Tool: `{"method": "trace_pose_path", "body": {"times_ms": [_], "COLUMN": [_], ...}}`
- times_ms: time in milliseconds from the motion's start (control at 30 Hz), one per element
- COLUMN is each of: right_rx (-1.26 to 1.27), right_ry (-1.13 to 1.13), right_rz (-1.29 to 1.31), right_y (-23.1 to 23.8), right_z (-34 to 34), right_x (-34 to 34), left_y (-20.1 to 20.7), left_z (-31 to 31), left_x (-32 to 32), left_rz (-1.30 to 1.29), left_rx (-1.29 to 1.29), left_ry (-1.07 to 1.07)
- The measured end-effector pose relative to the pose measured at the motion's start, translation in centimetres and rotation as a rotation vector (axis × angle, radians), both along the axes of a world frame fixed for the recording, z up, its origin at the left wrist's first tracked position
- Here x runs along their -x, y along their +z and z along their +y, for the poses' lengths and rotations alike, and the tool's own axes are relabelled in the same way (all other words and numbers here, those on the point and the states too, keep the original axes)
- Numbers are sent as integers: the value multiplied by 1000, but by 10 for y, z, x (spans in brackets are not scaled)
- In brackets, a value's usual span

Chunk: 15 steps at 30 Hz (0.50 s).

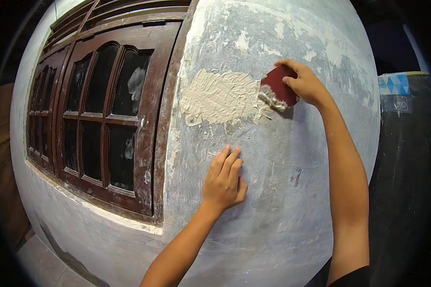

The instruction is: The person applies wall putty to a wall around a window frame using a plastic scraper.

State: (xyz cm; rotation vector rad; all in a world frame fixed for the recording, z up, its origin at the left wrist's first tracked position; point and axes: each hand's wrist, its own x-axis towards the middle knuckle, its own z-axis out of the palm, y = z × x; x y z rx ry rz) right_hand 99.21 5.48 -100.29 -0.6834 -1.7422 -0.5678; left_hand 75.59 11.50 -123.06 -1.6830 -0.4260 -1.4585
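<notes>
My right hand [305, 82] grips a dark red flat scraper [278, 85], thumb on its face and fingers over its top edge. Cream filler clings to the scraper's lower left part, and its edge meets the right end of a rough, ridged patch of wet filler [220, 97] on the grey wall [277, 191]. Below that patch my left hand [225, 178] rests against the wall with its fingers stretched upward, holding nothing. A few crumbs of filler dot the wall between the patch and my left fingertips.
Left of the filler, a brown wooden window [105, 115] with smudged glass panes is set into the wall, its frame close to the patch. Older pale filler [337, 50] streaks the upper wall. At the far right stands a dark object with a blue patterned label [394, 86].
</notes>
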Motion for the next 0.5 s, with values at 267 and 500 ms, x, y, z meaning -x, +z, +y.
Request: {"method": "trace_pose_path", "body": {"times_ms": [267, 500], "right_rx": [41, -20], "right_ry": [153, 206], "right_rz": [-30, 241], "right_y": [-6, 0], "right_z": [3, 2], "right_x": [8, 2], "left_y": [0, 1], "left_z": [1, 0], "left_x": [1, 1], "left_rz": [-3, -1], "left_rx": [-6, -6], "left_ry": [21, 24]}}
